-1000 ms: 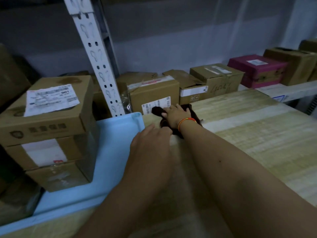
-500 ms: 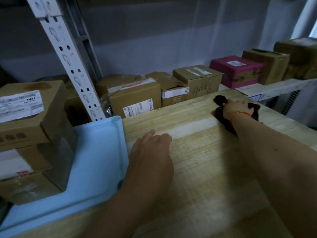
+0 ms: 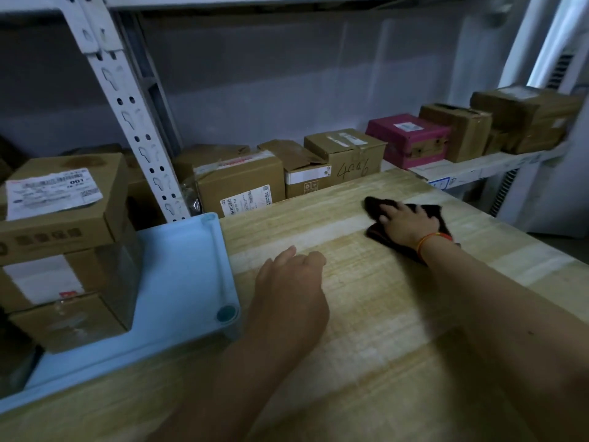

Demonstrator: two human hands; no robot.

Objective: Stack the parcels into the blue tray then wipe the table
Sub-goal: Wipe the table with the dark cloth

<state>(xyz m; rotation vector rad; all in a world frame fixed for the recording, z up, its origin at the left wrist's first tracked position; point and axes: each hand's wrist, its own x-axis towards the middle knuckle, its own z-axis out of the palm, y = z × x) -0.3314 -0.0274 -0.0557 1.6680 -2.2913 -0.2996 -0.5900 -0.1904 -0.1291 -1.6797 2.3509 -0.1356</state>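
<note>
Row of cardboard boxes (image 3: 242,183) plus a pink box (image 3: 409,138) line the shelf behind the counter (image 3: 366,314), stacked parcels (image 3: 63,244) sit in the blue tray (image 3: 178,269) far left, left hand (image 3: 288,282) rests loosely curled on bare wood, right hand (image 3: 408,223) presses flat, fingers spread, on the dark cloth (image 3: 427,212) at the counter's far right.

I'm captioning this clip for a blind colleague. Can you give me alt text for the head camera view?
A person's right hand presses a dark cloth flat on a wooden table, while the left hand rests on the wood beside a blue tray holding stacked cardboard parcels. More boxes line the shelf behind.
</note>
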